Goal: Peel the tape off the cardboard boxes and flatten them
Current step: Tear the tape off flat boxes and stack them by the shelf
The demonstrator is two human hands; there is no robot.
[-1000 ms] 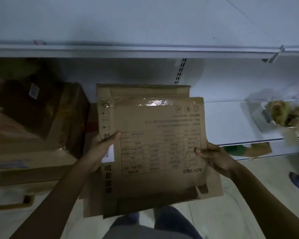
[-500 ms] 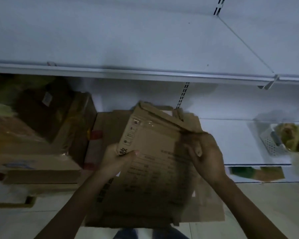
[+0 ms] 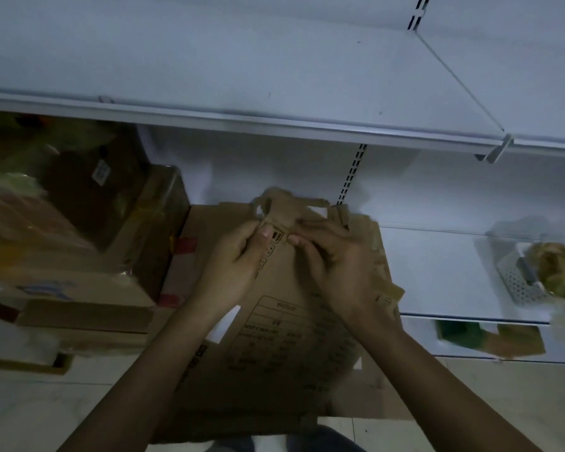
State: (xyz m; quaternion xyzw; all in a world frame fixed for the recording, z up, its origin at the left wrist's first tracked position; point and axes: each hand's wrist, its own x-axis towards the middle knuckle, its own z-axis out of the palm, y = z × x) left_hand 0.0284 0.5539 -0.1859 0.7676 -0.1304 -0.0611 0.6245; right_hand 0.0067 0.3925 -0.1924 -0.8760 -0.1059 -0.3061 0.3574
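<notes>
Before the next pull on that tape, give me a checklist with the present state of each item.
1. Left hand pinching at the top edge of the flattened box: ok.
2. Right hand gripping beside it at the same edge: ok.
3. Tape strip lifted and crumpled above the fingers: ok.
4. Tape fully off the box: cannot tell, the hands cover the seam.
5. Box already collapsed flat: ok.
6. Space to the left: not ok, stacked boxes crowd that side.
</notes>
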